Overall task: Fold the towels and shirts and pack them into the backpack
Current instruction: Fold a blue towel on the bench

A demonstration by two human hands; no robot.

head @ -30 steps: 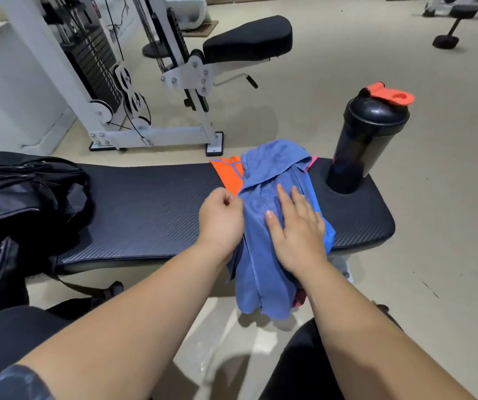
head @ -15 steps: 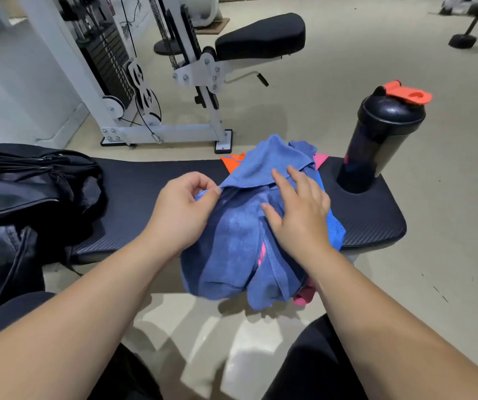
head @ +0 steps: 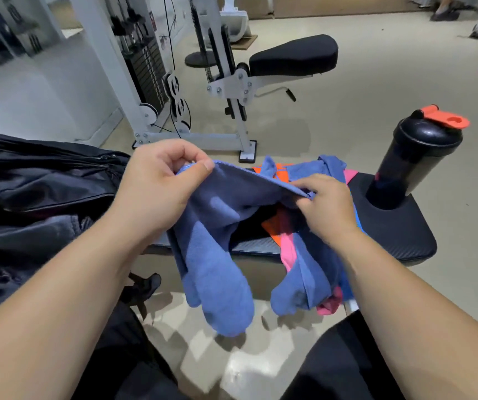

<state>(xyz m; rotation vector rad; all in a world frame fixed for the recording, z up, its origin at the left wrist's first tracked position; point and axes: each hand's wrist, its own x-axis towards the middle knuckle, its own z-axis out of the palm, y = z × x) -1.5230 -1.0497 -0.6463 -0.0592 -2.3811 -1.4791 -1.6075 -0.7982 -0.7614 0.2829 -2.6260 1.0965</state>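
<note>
A blue towel (head: pixel 217 255) hangs in front of the black gym bench (head: pixel 399 238), stretched between both hands. My left hand (head: pixel 160 183) pinches one top corner, raised above the bench's left half. My right hand (head: pixel 324 203) pinches the other end of that edge, lower and to the right. Under the towel lies a pile of clothes: an orange garment (head: pixel 272 229), a pink one (head: pixel 287 249) and more blue cloth (head: pixel 330 166) draped over the bench's near edge. The black backpack (head: pixel 38 186) lies open on the bench's left end.
A black shaker bottle (head: pixel 416 160) with an orange lid stands on the bench's right end. Beyond the bench stand a white cable machine (head: pixel 151 82) and a padded seat (head: pixel 292 57). My dark-trousered legs (head: pixel 347 359) sit below, over the pale floor.
My left hand has lifted the towel's corner up and to the left. My right hand went from lying flat on the pile to pinching the towel's edge, so the towel now hangs spread.
</note>
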